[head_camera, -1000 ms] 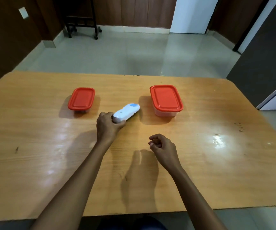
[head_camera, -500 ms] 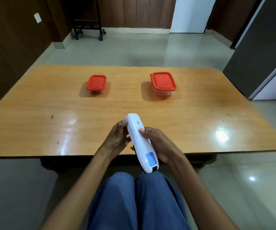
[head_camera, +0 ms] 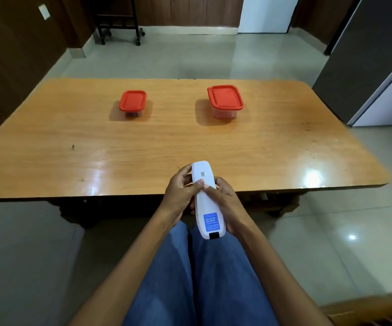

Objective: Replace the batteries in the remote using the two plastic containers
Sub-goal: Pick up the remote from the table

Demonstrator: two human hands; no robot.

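I hold a white remote [head_camera: 206, 201] back side up over my lap, just in front of the table's near edge. A blue label sits near its lower end and a small code sticker near its top. My left hand [head_camera: 182, 188] grips its left side and my right hand [head_camera: 223, 198] cups its right side; both thumbs press together on the back cover. Two clear plastic containers with red lids stand closed on the table: a smaller container [head_camera: 132, 104] at the far left and a larger container [head_camera: 225, 101] at the far right.
The wooden table [head_camera: 143, 147] spreads ahead, glossy with light glare. My legs in blue jeans [head_camera: 199, 278] are below the remote. A grey cabinet [head_camera: 364, 57] stands at the right, a black wheeled stand [head_camera: 117, 22] at the back left.
A second ago my left hand took the remote off the table between the containers. It came to my lap, both hands closed on it, and now both thumbs meet on its back.
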